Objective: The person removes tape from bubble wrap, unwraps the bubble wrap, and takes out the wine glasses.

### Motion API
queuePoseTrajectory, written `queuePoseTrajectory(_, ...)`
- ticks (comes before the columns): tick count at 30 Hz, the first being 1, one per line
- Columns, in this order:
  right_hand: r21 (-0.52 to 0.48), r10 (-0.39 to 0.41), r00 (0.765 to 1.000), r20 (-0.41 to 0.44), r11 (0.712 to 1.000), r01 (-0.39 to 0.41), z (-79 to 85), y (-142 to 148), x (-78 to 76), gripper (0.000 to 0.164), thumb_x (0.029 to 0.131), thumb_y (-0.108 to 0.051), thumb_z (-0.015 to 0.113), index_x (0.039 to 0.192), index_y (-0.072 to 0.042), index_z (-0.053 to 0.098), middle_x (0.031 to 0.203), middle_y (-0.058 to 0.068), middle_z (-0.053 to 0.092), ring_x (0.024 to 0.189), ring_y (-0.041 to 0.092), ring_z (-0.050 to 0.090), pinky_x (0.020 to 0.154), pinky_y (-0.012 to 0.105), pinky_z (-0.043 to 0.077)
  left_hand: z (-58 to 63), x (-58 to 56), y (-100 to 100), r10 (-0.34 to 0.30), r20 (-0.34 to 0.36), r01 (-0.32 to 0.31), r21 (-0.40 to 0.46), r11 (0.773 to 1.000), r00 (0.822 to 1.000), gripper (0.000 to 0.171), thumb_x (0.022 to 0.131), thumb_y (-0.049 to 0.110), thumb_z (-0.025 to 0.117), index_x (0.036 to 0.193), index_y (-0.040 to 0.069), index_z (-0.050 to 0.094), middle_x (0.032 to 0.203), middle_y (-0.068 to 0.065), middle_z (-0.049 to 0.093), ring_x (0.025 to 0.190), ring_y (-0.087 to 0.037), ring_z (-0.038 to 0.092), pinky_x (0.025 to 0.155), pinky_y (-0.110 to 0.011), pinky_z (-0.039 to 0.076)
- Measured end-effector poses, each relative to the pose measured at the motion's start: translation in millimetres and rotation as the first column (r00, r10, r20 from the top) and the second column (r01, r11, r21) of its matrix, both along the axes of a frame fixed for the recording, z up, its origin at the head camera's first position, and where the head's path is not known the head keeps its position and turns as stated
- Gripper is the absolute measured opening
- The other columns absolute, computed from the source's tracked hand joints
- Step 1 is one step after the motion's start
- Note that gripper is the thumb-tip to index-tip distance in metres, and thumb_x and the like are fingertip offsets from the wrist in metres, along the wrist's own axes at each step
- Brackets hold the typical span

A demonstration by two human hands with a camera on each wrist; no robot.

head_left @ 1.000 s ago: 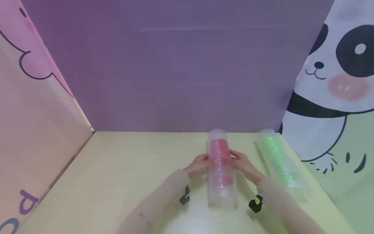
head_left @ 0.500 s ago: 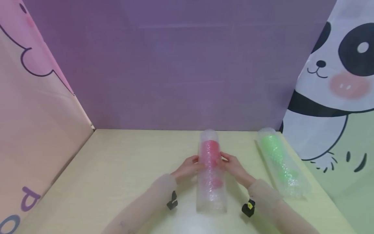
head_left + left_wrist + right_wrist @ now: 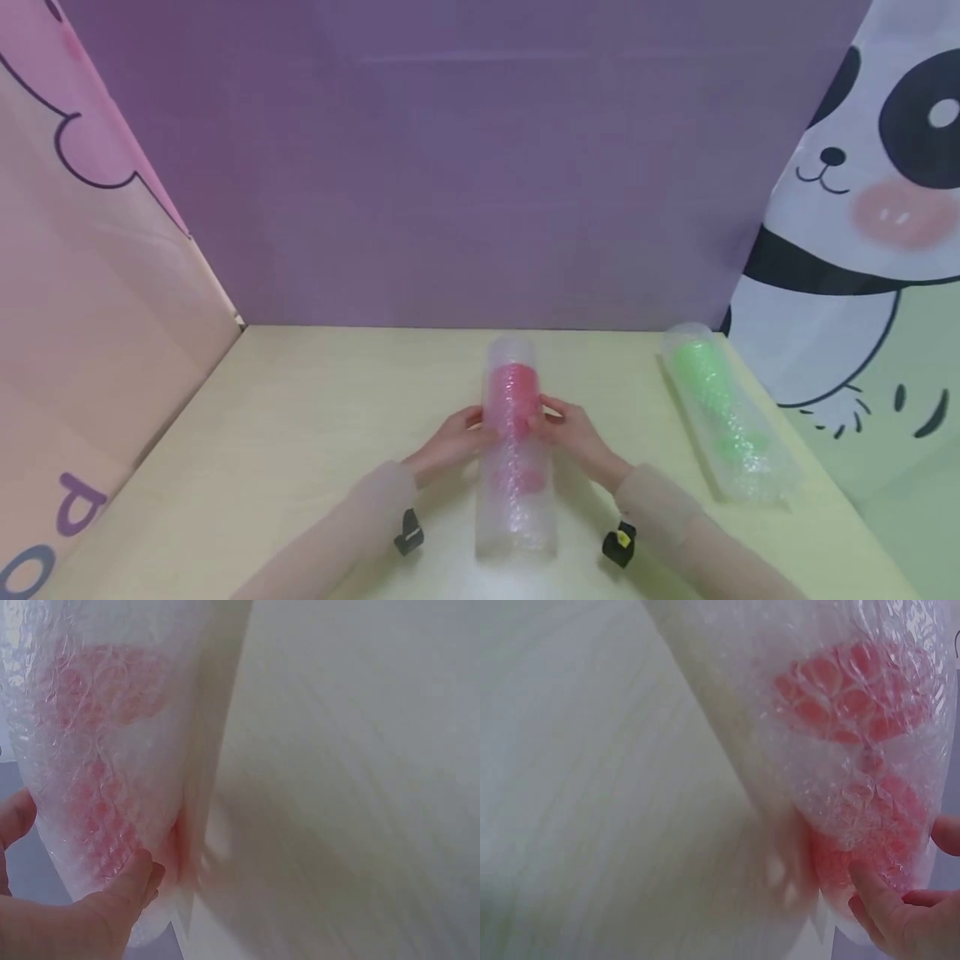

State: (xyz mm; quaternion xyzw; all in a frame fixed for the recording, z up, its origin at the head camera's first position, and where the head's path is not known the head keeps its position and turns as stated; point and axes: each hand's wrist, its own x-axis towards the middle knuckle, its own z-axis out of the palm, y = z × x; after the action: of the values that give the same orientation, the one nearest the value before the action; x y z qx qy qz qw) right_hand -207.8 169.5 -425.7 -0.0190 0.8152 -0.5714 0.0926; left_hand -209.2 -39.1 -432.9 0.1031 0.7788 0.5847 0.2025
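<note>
A bubble-wrapped roll (image 3: 516, 508) with something red inside lies lengthwise in front of me in the head view. My left hand (image 3: 448, 442) grips its left side and my right hand (image 3: 581, 439) grips its right side, both around the upper half. In the left wrist view, the thumb and fingers of the left hand (image 3: 82, 919) press on the clear wrap (image 3: 112, 772). Likewise the right wrist view has the right hand (image 3: 915, 919) pinching the wrapped roll (image 3: 855, 780) near the red part. The wrap blurs what the red thing is.
A second bubble-wrapped roll (image 3: 720, 417), green inside, lies slanted by the right edge of the pale table (image 3: 337, 400). A purple wall (image 3: 480, 167) stands behind the table. Printed panels rise on both sides, with a panda (image 3: 817, 333) on the right one.
Both hands have moved the red roll leftward over the table and a little nearer to me. The green roll has stayed in its place on the table.
</note>
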Motion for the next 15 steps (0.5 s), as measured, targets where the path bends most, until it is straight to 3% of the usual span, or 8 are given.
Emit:
queuePoseTrajectory(8,-0.014,-0.014,0.999,-0.030,1.000,0.014,-4.0,-12,2.8,0.056,0.087,-0.017,0.062,0.133,0.005,0.040,0.131,0.026,0.048,0.118,0.040,0.050,0.094,0.045,0.047,-0.9,6.4,-11,0.001,-0.003,-0.001,-0.008,1.000,1.000,0.067,0.088,0.034,0.058,0.140,0.002,0.032,0.144,-0.019,0.034,0.131,-0.039,0.033,0.105,-0.057,0.031)
queuePoseTrajectory(15,-0.053,-0.085,0.995,-0.053,0.995,0.082,-7.8,-19,0.8,0.048,0.086,-0.012,0.063,0.127,0.006,0.047,0.125,0.028,0.052,0.112,0.041,0.054,0.088,0.042,0.051,-3.4,5.9,-13,0.005,0.011,-0.005,-0.008,1.000,1.000,0.066,0.088,0.033,0.057,0.140,0.001,0.032,0.145,-0.019,0.034,0.132,-0.038,0.032,0.106,-0.056,0.030)
